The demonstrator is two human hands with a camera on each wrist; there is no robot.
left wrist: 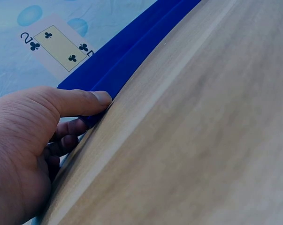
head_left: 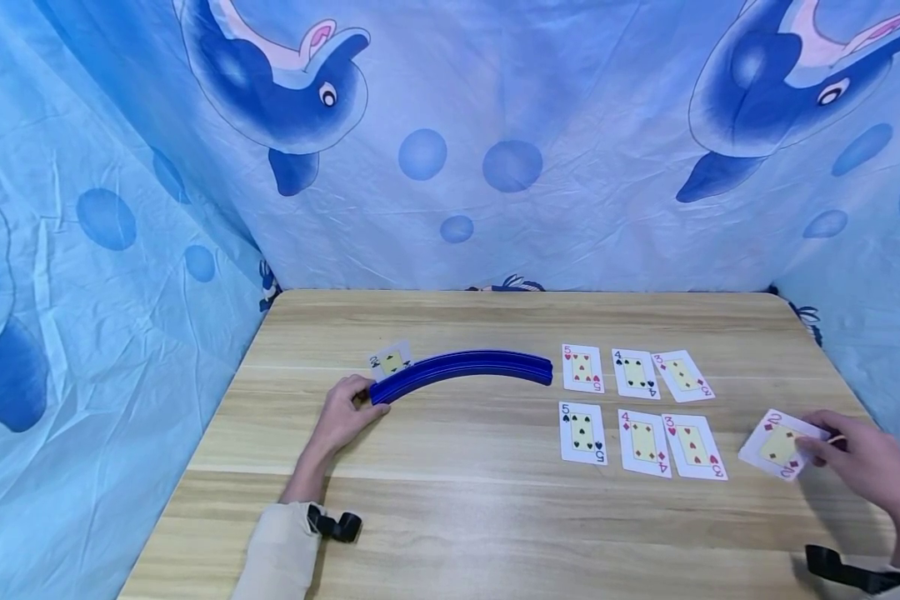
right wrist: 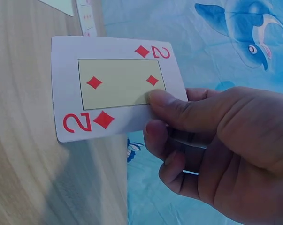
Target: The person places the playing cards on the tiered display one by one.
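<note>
A curved blue playing card holder lies on the wooden table, left of centre. My left hand pinches its left end, thumb on the near side in the left wrist view. Standing in the holder close to that hand is a two of clubs, its lower edge hidden by the blue rail. At the table's right side, my right hand holds a two of diamonds face up between thumb and fingers. The card is raised over the tabletop and casts a shadow in the right wrist view.
Between the hands lie two rows of face-up cards. The far row has a five of hearts, four of spades and three of diamonds. Nearer are a five of spades, four of diamonds and three of hearts.
</note>
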